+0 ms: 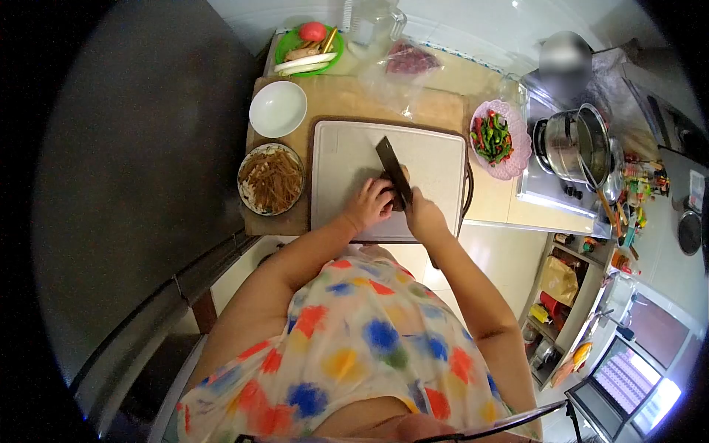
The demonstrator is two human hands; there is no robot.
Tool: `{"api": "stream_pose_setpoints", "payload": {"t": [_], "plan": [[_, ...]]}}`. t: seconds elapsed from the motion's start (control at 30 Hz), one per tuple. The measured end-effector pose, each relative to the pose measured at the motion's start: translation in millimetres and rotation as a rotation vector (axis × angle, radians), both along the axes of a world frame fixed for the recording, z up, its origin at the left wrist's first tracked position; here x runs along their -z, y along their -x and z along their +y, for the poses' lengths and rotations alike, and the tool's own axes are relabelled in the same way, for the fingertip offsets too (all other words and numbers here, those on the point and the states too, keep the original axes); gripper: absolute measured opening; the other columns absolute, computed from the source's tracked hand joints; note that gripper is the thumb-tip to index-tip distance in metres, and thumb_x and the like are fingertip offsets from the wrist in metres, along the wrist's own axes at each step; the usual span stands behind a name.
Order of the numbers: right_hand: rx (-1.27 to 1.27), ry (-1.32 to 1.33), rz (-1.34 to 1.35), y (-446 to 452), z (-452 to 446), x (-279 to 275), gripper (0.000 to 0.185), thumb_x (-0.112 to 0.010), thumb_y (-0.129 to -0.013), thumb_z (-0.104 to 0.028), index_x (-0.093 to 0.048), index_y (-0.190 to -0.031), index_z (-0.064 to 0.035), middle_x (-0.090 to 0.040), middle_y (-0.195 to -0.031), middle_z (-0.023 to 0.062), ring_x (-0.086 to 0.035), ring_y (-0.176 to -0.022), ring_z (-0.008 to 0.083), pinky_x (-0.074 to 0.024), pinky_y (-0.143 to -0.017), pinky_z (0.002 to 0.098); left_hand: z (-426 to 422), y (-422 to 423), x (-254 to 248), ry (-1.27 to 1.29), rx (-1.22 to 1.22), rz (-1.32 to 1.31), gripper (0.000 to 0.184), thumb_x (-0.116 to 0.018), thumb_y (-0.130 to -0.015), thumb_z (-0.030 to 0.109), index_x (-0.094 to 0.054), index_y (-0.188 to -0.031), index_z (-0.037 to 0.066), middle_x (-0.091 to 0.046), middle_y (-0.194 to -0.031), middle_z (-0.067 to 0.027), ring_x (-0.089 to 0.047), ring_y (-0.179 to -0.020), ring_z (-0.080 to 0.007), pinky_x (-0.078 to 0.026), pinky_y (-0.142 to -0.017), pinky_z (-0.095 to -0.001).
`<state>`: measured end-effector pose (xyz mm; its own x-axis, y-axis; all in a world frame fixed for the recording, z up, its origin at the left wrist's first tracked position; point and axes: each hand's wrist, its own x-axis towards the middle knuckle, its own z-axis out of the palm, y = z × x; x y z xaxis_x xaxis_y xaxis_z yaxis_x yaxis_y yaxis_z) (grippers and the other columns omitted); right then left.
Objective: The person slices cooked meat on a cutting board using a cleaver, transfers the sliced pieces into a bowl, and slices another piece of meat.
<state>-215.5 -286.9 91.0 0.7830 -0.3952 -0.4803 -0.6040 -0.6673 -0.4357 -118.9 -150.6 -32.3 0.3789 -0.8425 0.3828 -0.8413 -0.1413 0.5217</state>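
Note:
A cleaver (pixel 390 158) is gripped in my right hand (pixel 423 215), its dark blade slanting up and left over the cutting board (pixel 436 159). My left hand (pixel 369 205) has its fingers curled against a small brown-skinned piece of food (pixel 397 202) on the board, close beside the blade. The piece is partly hidden by the fingers and the blade, so I cannot tell its exact kind. A lighter cut side shows just right of the blade.
Left of the board are a white bowl (pixel 278 109) and a bowl of brown strips (pixel 270 179). Behind are a green plate of vegetables (pixel 309 50) and bagged meat (pixel 410 59). At right, a pink plate (pixel 519 151) holds chopped peppers beside a steel pot (pixel 563 145) on the stove.

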Motion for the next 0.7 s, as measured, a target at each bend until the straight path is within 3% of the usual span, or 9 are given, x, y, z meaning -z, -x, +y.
{"api": "stream_pose_setpoints", "payload": {"t": [0.13, 0.3, 0.43, 0.47, 0.53, 0.63, 0.7], "plan": [[0.004, 0.015, 0.063, 20.3, 9.5, -9.0, 0.027, -0.045, -0.086, -0.008, -0.042, -0.112, 0.0016, -0.062, -0.073, 0.0277, -0.063, -0.073, 0.0454, -0.0496, -0.065, 0.0538, 3.4, 0.1, -4.8, -0.04, 0.051, 0.078, 0.04, -0.073, -0.066, 0.017, -0.058, -0.102, 0.011, -0.051, -0.117, -0.0094, -0.048, -0.113, -0.0298, -0.035, -0.104, -0.0469], [0.037, 0.062, -0.096, 16.7, 12.0, 19.3, 0.023, -0.045, -0.087, -0.008, -0.045, -0.107, 0.0016, -0.063, -0.076, 0.0283, -0.063, -0.072, 0.0454, -0.0492, -0.065, 0.0544, 1.7, -2.3, -4.0, -0.026, 0.067, 0.178, 0.042, -0.073, -0.065, 0.015, -0.058, -0.103, 0.01, -0.05, -0.118, -0.0087, -0.048, -0.114, -0.0293, -0.034, -0.104, -0.049], [0.232, -0.034, -0.151, 28.3, 3.9, 25.8, 0.026, -0.051, -0.087, -0.011, -0.047, -0.111, -0.0005, -0.062, -0.08, 0.0301, -0.062, -0.075, 0.0467, -0.0488, -0.066, 0.0542, -0.2, -5.5, -10.9, 0.077, 0.074, 0.086, 0.044, -0.074, -0.064, 0.008, -0.057, -0.105, 0.007, -0.05, -0.115, -0.0125, -0.051, -0.105, -0.0322, -0.043, -0.091, -0.046], [0.366, -0.221, -0.22, 36.9, -5.4, 39.4, 0.029, -0.055, -0.087, -0.012, -0.048, -0.114, -0.0012, -0.063, -0.074, 0.0257, -0.064, -0.063, 0.0403, -0.0503, -0.056, 0.049, 0.1, -4.8, -12.5, 0.062, 0.065, 0.095, 0.043, -0.073, -0.065, 0.008, -0.057, -0.105, 0.007, -0.05, -0.115, -0.0123, -0.051, -0.104, -0.0321, -0.044, -0.09, -0.0453], [0.578, -0.44, -0.166, 32.8, -11.4, 16.2, 0.028, -0.056, -0.088, -0.01, -0.049, -0.113, 0.0003, -0.061, -0.068, 0.0172, -0.06, -0.048, 0.0277, -0.0487, -0.044, 0.0397, -1.0, -3.6, -16.5, 0.053, 0.054, 0.087, 0.042, -0.072, -0.067, 0.008, -0.057, -0.107, 0.007, -0.05, -0.115, -0.0118, -0.051, -0.104, -0.0318, -0.045, -0.089, -0.0438], [0.644, -0.522, -0.238, 36.0, -13.7, 9.2, 0.028, -0.056, -0.09, -0.01, -0.048, -0.115, 0.0007, -0.058, -0.065, 0.0111, -0.054, -0.041, 0.0179, -0.045, -0.038, 0.032, 0.9, -2.9, -23.9, 0.062, 0.033, 0.047, 0.039, -0.069, -0.072, 0.01, -0.059, -0.11, 0.01, -0.05, -0.115, -0.0087, -0.05, -0.107, -0.031, -0.046, -0.092, -0.0403], [0.661, -0.535, -0.264, 36.3, -13.2, 4.7, 0.028, -0.055, -0.09, -0.01, -0.048, -0.115, 0.0004, -0.058, -0.064, 0.0116, -0.055, -0.041, 0.0187, -0.045, -0.039, 0.0325, 3.3, -2.7, -24.2, 0.047, 0.028, 0.091, 0.038, -0.069, -0.076, 0.012, -0.059, -0.112, 0.011, -0.049, -0.117, -0.0091, -0.049, -0.109, -0.0314, -0.045, -0.093, -0.041]]}}
